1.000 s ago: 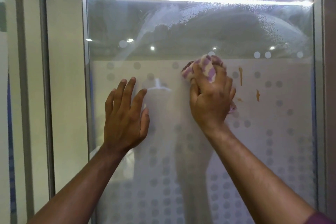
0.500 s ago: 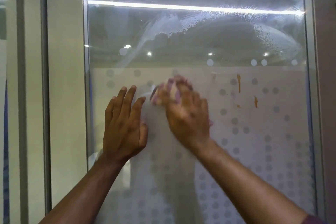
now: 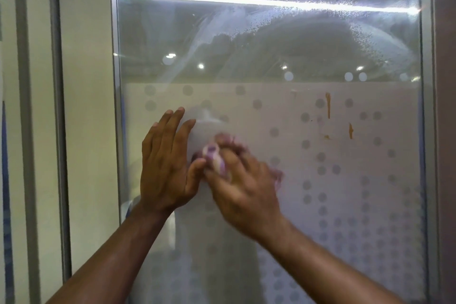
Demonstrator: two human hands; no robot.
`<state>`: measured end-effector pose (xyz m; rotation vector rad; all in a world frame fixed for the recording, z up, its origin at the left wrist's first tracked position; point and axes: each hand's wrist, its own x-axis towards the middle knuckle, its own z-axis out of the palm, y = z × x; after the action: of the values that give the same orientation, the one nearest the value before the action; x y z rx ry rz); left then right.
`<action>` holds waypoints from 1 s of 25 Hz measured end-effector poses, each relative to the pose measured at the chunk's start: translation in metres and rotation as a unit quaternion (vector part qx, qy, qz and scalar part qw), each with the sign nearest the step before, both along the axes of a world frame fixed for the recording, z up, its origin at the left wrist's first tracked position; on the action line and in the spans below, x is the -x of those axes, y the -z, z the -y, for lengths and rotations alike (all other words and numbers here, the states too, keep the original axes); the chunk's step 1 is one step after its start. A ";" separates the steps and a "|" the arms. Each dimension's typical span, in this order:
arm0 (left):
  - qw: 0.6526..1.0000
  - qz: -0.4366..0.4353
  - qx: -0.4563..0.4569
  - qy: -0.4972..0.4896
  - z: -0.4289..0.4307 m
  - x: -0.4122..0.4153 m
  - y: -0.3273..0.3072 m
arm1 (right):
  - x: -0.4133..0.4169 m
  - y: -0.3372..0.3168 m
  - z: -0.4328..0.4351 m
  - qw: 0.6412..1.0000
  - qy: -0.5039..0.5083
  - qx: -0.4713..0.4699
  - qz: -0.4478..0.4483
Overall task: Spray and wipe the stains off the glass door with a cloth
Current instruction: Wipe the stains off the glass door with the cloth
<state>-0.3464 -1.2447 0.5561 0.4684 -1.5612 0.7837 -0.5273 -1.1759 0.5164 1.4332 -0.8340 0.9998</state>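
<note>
Since the earlier frame, the right hand (image 3: pixel 243 187) has been swept down-left, bunching the cloth (image 3: pixel 215 157) against the glass door (image 3: pixel 271 57), just beside the flat, open left hand (image 3: pixel 165 168). Orange stains (image 3: pixel 328 105) remain well to the right.

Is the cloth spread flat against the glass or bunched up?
Bunched up. The cloth shows as a crumpled purple and white wad gripped in the right hand, pressed on the glass door; motion blur hides finer folds.
</note>
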 end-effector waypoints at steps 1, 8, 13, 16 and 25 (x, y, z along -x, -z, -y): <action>1.000 -0.001 0.001 0.011 0.000 0.000 0.000 | 0.003 0.017 -0.003 0.999 0.003 -0.020 -0.025; 1.000 -0.006 0.006 -0.023 0.006 0.001 0.001 | 0.024 -0.120 -0.006 0.989 0.077 0.039 0.124; 1.000 -0.008 0.007 -0.006 0.009 0.001 0.000 | 0.011 -0.151 -0.002 0.984 0.066 0.039 0.160; 0.997 -0.027 0.013 0.074 0.010 -0.002 -0.001 | -0.006 -0.085 0.006 0.998 0.019 0.036 0.057; 0.993 -0.055 -0.002 0.101 0.007 -0.003 -0.004 | 0.059 0.057 -0.010 0.987 0.003 -0.050 -0.155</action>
<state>-0.3432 -1.2512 0.5600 0.3450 -1.4807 0.5897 -0.5865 -1.1658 0.4594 1.6205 -0.6653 0.7118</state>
